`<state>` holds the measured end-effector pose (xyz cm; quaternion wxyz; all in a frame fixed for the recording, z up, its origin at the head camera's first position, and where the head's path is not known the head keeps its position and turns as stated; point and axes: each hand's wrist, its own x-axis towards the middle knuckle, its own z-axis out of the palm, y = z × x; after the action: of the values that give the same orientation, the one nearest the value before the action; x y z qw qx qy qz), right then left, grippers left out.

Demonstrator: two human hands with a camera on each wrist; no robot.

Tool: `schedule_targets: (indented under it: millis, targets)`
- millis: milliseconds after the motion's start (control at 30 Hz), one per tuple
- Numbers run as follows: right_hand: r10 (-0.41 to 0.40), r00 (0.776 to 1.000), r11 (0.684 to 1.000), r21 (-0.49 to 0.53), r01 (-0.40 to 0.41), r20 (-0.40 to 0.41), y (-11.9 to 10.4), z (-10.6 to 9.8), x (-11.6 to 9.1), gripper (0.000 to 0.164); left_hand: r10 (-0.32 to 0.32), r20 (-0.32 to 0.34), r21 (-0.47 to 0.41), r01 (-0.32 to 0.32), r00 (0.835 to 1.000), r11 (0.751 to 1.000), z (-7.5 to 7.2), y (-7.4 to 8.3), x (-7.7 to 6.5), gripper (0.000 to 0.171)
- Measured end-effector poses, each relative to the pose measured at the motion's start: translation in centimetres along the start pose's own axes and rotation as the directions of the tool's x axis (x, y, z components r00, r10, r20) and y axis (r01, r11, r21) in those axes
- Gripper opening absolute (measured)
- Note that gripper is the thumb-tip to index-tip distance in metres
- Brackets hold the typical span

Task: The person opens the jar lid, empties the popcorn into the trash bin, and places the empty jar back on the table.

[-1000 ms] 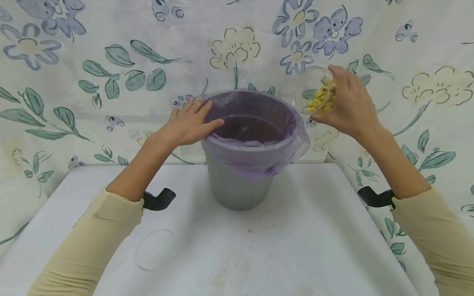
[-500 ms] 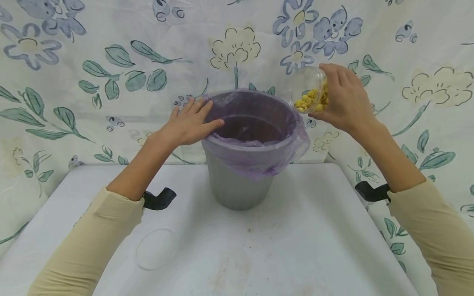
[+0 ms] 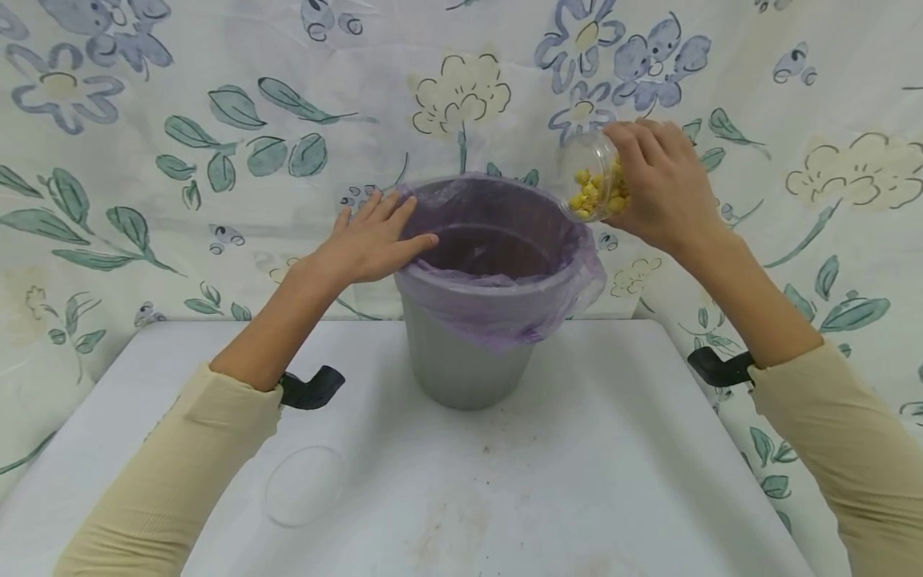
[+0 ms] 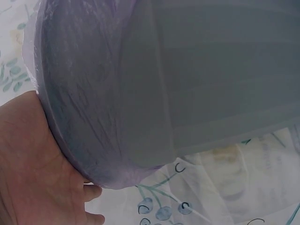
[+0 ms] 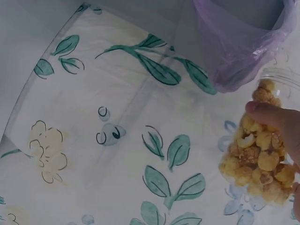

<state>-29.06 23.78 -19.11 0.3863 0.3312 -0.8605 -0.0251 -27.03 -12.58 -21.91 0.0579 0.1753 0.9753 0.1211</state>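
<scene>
A grey bin (image 3: pixel 469 361) lined with a thin purple bag (image 3: pixel 512 316) stands on the white table. My left hand (image 3: pixel 371 244) rests on the bin's left rim with its fingers straight and spread; in the left wrist view the palm (image 4: pixel 33 159) lies against that rim. Above the right rim, my right hand (image 3: pixel 663 188) grips a clear plastic jar (image 3: pixel 587 152), tilted with its mouth toward the bin. Yellow popcorn (image 3: pixel 591 192) lies inside the jar. The right wrist view shows the popcorn (image 5: pixel 262 157) filling much of the jar, with the thumb across its side.
A clear round lid (image 3: pixel 303 487) lies flat at the table's front left. Small brown crumbs and stains (image 3: pixel 486 450) mark the white table (image 3: pixel 613 465) in front of the bin. A floral cloth (image 3: pixel 252 48) hangs behind.
My right hand has carried the jar leftward toward the bin's opening, tipping it further, and the popcorn has shifted toward its mouth. My left hand stays on the rim.
</scene>
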Motion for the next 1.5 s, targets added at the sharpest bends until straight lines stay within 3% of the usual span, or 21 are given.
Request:
schedule_targets:
  millis: [200, 767, 1500]
  targets:
    - [0.006, 0.999, 1.000, -0.003, -0.006, 0.041, -0.3, 0.0, 0.6, 0.092, 0.004, 0.007, 0.004, -0.004, 1.000, 1.000, -0.1, 0.0, 0.0, 0.079]
    - [-0.035, 0.997, 0.998, -0.054, 0.038, 0.063, -0.8, 0.2, 1.2, 0.099, 0.000, 0.010, 0.002, 0.000, 1.000, 1.000, -0.1, 0.0, 0.1, 0.079]
    - [-0.115, 0.993, 0.983, -0.139, 0.118, 0.033, -0.8, 0.8, 1.1, 0.097, 0.003, 0.004, -0.007, -0.003, 1.000, 1.000, 0.0, -0.1, 0.0, 0.080]
